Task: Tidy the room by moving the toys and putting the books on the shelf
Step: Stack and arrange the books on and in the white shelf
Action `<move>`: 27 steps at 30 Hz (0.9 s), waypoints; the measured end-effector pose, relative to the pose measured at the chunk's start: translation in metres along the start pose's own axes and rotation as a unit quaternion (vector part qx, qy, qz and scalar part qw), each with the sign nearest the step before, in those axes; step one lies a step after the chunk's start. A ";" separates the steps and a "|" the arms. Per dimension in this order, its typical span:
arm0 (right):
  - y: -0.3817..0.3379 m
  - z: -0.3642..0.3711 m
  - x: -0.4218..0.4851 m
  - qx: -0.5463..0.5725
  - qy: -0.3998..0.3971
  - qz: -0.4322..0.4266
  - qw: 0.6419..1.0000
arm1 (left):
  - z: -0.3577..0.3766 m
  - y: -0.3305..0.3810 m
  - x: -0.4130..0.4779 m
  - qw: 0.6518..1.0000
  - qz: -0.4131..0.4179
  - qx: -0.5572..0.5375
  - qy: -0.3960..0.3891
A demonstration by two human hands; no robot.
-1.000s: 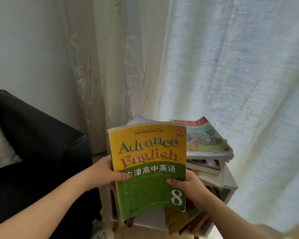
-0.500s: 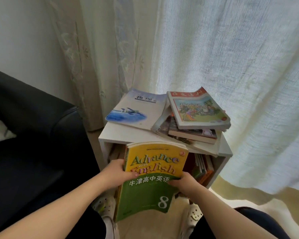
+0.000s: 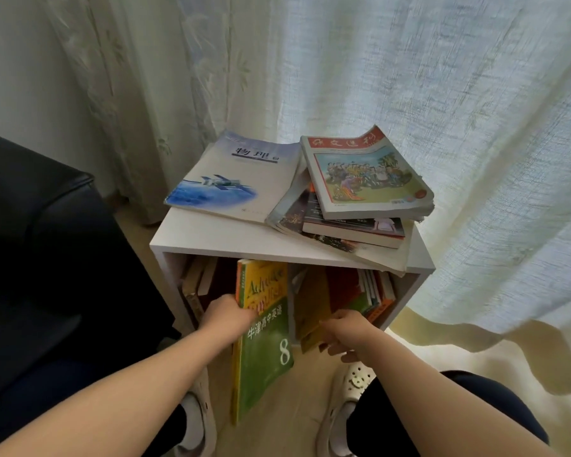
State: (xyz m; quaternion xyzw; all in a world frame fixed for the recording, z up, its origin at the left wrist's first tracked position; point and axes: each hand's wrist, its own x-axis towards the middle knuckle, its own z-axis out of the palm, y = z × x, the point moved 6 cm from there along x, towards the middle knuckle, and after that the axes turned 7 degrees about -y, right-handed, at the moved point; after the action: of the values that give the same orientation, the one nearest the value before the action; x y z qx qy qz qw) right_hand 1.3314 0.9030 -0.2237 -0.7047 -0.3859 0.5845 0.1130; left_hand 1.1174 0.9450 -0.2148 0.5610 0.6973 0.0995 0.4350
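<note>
English book [image 3: 267, 357] upright at shelf [image 3: 211, 239], left hand [image 3: 226, 314] fingers gripping it, right hand [image 3: 347, 331] fingers' hold unclear

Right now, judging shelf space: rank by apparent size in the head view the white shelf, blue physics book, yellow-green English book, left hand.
1. White shelf
2. Blue physics book and yellow-green English book: alike; the English one is nearer and angled, so unranked.
3. Left hand
</note>
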 end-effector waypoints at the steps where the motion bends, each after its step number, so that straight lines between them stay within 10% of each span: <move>1: 0.001 -0.003 0.001 0.003 0.002 0.001 1.000 | 0.003 0.000 0.004 1.000 -0.016 -0.012 0.005; 27: 0.038 -0.053 0.043 0.078 0.002 0.050 0.996 | 0.082 0.068 0.076 0.995 -0.026 0.034 0.093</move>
State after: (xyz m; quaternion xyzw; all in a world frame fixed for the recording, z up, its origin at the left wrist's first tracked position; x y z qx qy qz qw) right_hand 1.3963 0.9218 -0.2629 -0.7135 -0.3028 0.6163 0.1392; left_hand 1.2237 1.0059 -0.2588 0.5455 0.7517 0.1164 0.3520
